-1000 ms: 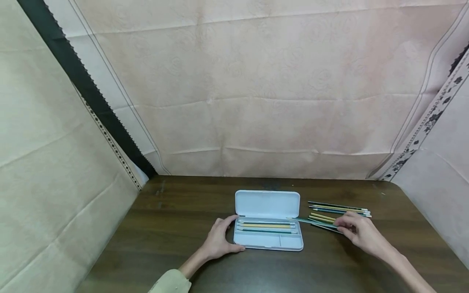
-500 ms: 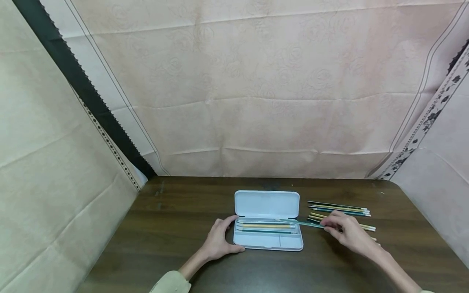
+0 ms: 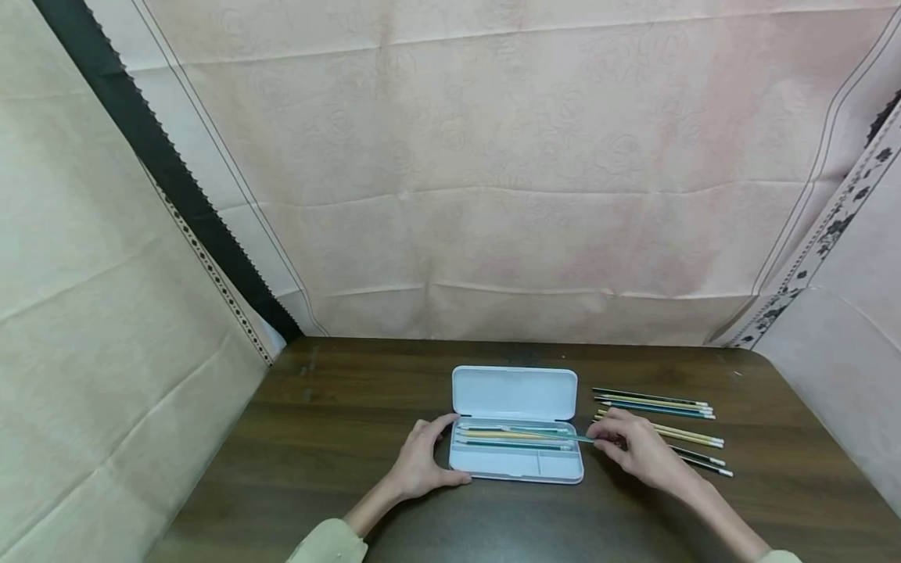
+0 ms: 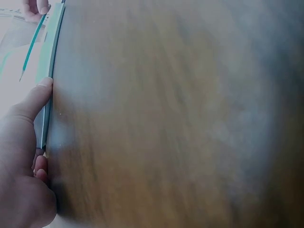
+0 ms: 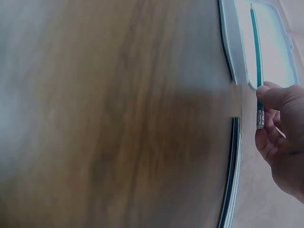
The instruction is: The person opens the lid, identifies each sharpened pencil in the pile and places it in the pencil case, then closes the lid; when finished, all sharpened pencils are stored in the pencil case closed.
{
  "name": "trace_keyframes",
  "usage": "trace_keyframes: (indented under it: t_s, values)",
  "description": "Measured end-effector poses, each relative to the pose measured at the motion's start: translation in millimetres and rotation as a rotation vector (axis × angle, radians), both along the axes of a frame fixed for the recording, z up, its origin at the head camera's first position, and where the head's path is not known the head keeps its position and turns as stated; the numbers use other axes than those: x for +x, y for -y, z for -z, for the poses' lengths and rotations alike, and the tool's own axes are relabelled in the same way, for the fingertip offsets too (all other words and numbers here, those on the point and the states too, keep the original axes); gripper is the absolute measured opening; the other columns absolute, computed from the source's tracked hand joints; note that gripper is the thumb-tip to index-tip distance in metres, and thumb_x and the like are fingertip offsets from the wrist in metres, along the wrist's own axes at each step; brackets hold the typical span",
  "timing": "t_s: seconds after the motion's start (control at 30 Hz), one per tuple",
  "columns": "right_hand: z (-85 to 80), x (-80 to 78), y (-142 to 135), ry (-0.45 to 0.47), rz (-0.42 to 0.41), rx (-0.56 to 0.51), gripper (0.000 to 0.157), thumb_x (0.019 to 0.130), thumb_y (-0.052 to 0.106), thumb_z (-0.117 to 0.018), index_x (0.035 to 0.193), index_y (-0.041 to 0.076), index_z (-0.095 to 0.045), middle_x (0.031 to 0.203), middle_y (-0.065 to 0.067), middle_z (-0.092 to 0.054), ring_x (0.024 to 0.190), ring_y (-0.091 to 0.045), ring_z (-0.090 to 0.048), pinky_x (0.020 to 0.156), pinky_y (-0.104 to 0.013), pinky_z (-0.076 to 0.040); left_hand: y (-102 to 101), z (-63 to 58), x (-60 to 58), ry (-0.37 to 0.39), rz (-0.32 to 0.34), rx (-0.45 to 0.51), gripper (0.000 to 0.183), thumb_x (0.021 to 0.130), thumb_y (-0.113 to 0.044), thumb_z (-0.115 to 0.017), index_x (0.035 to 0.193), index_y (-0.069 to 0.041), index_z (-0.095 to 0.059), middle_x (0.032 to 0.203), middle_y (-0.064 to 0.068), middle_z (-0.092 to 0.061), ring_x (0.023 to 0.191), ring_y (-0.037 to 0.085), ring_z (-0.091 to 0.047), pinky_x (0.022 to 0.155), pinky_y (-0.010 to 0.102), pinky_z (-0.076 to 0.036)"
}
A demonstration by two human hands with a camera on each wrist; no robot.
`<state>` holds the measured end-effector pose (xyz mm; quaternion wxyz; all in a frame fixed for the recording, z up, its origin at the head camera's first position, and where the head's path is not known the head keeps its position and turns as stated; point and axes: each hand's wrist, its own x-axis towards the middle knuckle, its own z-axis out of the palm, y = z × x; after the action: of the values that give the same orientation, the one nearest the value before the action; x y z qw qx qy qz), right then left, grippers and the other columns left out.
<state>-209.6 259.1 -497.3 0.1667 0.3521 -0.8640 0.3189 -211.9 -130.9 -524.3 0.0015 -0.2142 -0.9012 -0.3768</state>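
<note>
My right hand (image 3: 637,452) pinches a teal pencil (image 5: 258,52) near its end, between thumb and fingers. That pencil reaches left over the right side of a light-blue pencil case (image 3: 493,467), which lies with its lid (image 3: 514,392) raised at the back. Several pencils lie lengthwise in the case, among them a green pencil (image 3: 510,444). At the case's left end, my left hand (image 3: 418,463) grips it, thumb at the front edge and fingers at the back corner. The left wrist view shows the thumb (image 4: 40,97) on the case's edge.
To the right of the case, dark, yellow and teal pencils (image 3: 658,403) lie in a loose group on the brown wooden table (image 3: 352,407). Yellow pencils (image 3: 690,435) and dark pencils (image 3: 704,461) lie nearer, partly behind my right hand. Pale cloth (image 3: 507,195) hangs behind the table.
My right hand has moved left with the teal pencil, from over the loose pencils toward the case. More of the pencil now lies over the case. The left hand stays in place.
</note>
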Motion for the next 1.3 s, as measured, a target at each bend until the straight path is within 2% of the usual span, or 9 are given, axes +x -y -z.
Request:
trace_keyframes:
  t_s: [0.13, 0.27, 0.53, 0.73, 0.83, 0.97, 1.17, 1.3]
  values:
    - [3.0, -0.2, 8, 0.005, -0.018, -0.002, 0.031, 0.075, -0.013, -0.079, 0.092, 0.012, -0.073, 0.085, 0.009, -0.055, 0.072, -0.001, -0.051, 0.057, -0.023, -0.047, 1, 2.3, 1.4, 0.012, 0.0, -0.001, 0.092, 0.07, -0.047, -0.09, 0.146, -0.013, -0.049, 0.119, 0.004, -0.053, 0.101, 0.02, -0.045, 0.082, 0.039, -0.041]
    - [3.7, -1.6, 15, 0.033, -0.037, -0.002, 0.029, 0.076, -0.013, -0.079, 0.093, 0.01, -0.074, 0.087, 0.008, -0.058, 0.073, -0.002, -0.053, 0.059, -0.024, -0.049, 2, 4.9, 2.4, 0.021, -0.002, -0.004, 0.093, 0.07, -0.048, -0.09, 0.146, -0.014, -0.049, 0.117, 0.003, -0.051, 0.102, 0.019, -0.044, 0.081, 0.038, -0.041]
    - [-1.3, -10.4, 30, 0.09, -0.057, 0.042, 0.024, 0.081, -0.008, -0.078, 0.096, 0.011, -0.075, 0.092, 0.006, -0.062, 0.077, -0.004, -0.054, 0.063, -0.025, -0.05, 2, 2.1, 1.0, -0.011, -0.012, 0.01, 0.092, 0.069, -0.045, -0.091, 0.145, -0.014, -0.05, 0.115, 0.004, -0.052, 0.102, 0.02, -0.045, 0.081, 0.039, -0.042]
    - [-1.3, -12.4, 40, 0.071, -0.071, 0.078, 0.021, 0.082, -0.006, -0.077, 0.095, 0.01, -0.075, 0.09, 0.006, -0.062, 0.076, -0.005, -0.052, 0.063, -0.025, -0.049, 2, 0.9, 0.9, -0.004, -0.004, 0.007, 0.092, 0.07, -0.047, -0.09, 0.146, -0.015, -0.049, 0.118, 0.004, -0.052, 0.103, 0.021, -0.045, 0.082, 0.04, -0.042]
    - [-1.3, -11.7, 44, 0.095, -0.064, 0.091, 0.019, 0.083, -0.005, -0.077, 0.095, 0.01, -0.075, 0.091, 0.005, -0.062, 0.076, -0.004, -0.053, 0.063, -0.025, -0.05, 3, 2.7, 0.6, 0.006, -0.006, 0.0, 0.093, 0.07, -0.048, -0.09, 0.146, -0.016, -0.049, 0.118, 0.003, -0.052, 0.102, 0.019, -0.045, 0.082, 0.039, -0.042]
    - [-1.5, -11.5, 47, 0.107, -0.05, 0.099, 0.019, 0.083, -0.004, -0.077, 0.095, 0.01, -0.076, 0.091, 0.005, -0.062, 0.077, -0.004, -0.053, 0.064, -0.025, -0.05, 2, 4.7, -0.6, 0.002, -0.004, -0.002, 0.092, 0.07, -0.048, -0.09, 0.146, -0.016, -0.049, 0.117, 0.002, -0.052, 0.102, 0.018, -0.045, 0.081, 0.038, -0.042]
    - [-2.3, -14.6, 51, 0.073, -0.05, 0.099, 0.019, 0.081, -0.004, -0.079, 0.094, 0.011, -0.076, 0.09, 0.006, -0.062, 0.078, -0.007, -0.054, 0.065, -0.026, -0.05, 1, 5.3, -2.2, -0.033, 0.006, 0.012, 0.091, 0.07, -0.046, -0.09, 0.145, -0.014, -0.05, 0.115, 0.004, -0.052, 0.1, 0.019, -0.045, 0.079, 0.038, -0.042]
    - [-2.6, -15.7, 54, 0.083, -0.048, 0.097, 0.02, 0.082, -0.004, -0.079, 0.094, 0.011, -0.077, 0.09, 0.006, -0.062, 0.079, -0.008, -0.055, 0.065, -0.026, -0.05, 1, 4.5, -3.8, -0.023, 0.008, 0.002, 0.092, 0.07, -0.047, -0.09, 0.146, -0.014, -0.049, 0.116, 0.004, -0.052, 0.101, 0.019, -0.045, 0.079, 0.037, -0.042]
